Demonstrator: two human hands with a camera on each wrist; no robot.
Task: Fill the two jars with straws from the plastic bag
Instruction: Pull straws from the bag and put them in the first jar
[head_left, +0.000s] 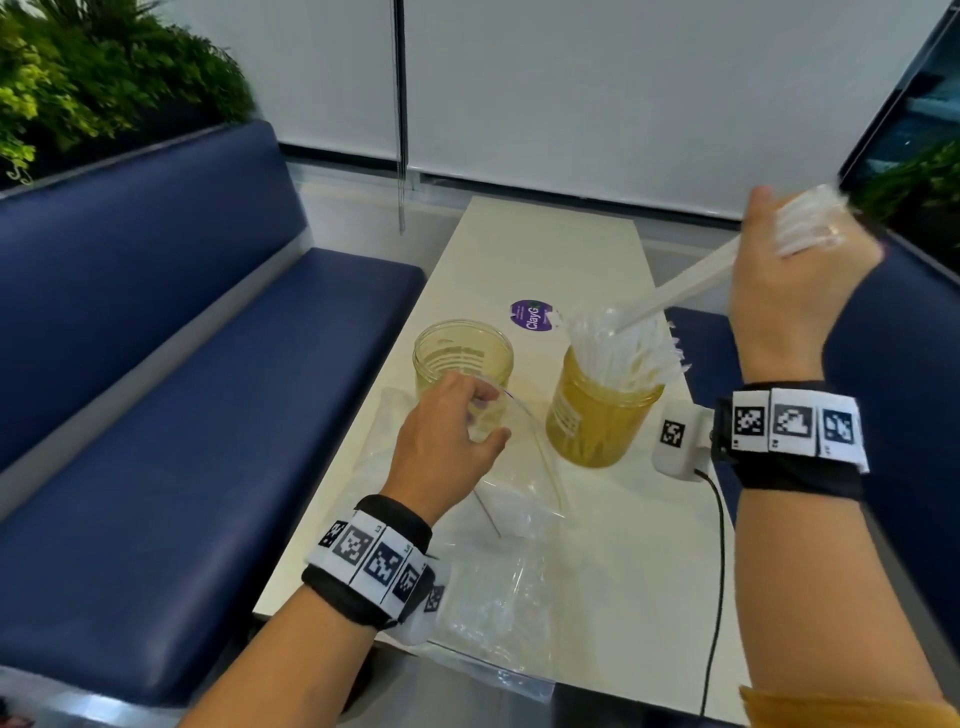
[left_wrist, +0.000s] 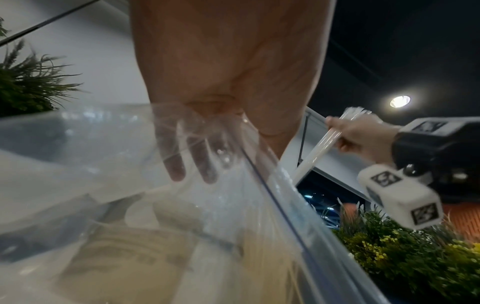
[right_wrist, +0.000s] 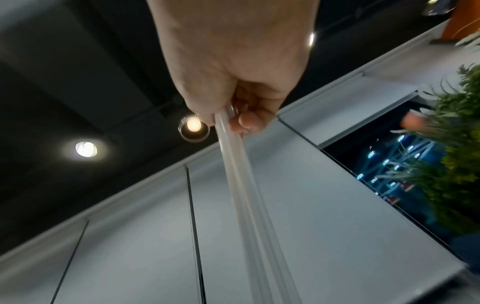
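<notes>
Two clear yellowish jars stand on the white table (head_left: 545, 249). The left jar (head_left: 462, 364) holds nothing. The right jar (head_left: 597, 415) is packed with clear straws (head_left: 618, 348). My right hand (head_left: 779, 234) is raised above and right of that jar and grips a bundle of straws (head_left: 691, 283), whose lower ends slant down towards its mouth. The right wrist view shows the fingers curled round this bundle (right_wrist: 244, 185). My left hand (head_left: 488, 415) pinches the rim of the clear plastic bag (head_left: 509, 525) and lifts it open in front of the left jar. Its fingers (left_wrist: 176, 164) show through the film.
A round purple sticker (head_left: 532, 314) lies behind the jars. Blue padded benches (head_left: 208, 389) run along both sides of the narrow table. A black cable (head_left: 719, 545) hangs from my right wrist across the table's right edge. Plants (head_left: 93, 78) stand behind the left bench.
</notes>
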